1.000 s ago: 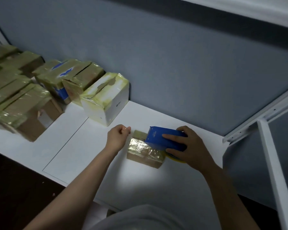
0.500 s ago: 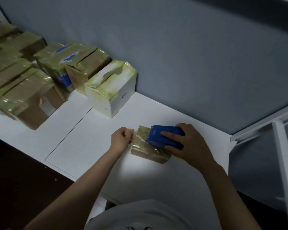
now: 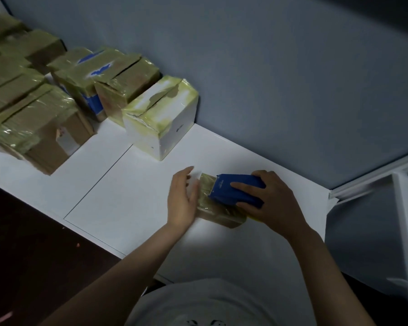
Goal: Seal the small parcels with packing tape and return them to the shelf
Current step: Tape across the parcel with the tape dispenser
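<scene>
While your right hand (image 3: 271, 201) grips blue tape dispenser (image 3: 233, 189) pressed on top of small parcel (image 3: 219, 210), your left hand (image 3: 183, 198) lies flat, fingers straight, against parcel's left end. Parcel sits on white surface (image 3: 127, 196), between both hands.

Judgement: light, stiff cardboard; glossy tape skin likely slippery. Brace at ends; lift by long sides, thumb opposite fingers, not by fresh tape on top.

Beyond, apart to left: white box (image 3: 160, 121), taped. Farther: row of taped parcels (image 3: 108, 78) along grey wall (image 3: 269, 90).

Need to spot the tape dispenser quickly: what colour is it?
Blue; the tape dispenser shows best in the head view, gripped by the right hand.
</scene>
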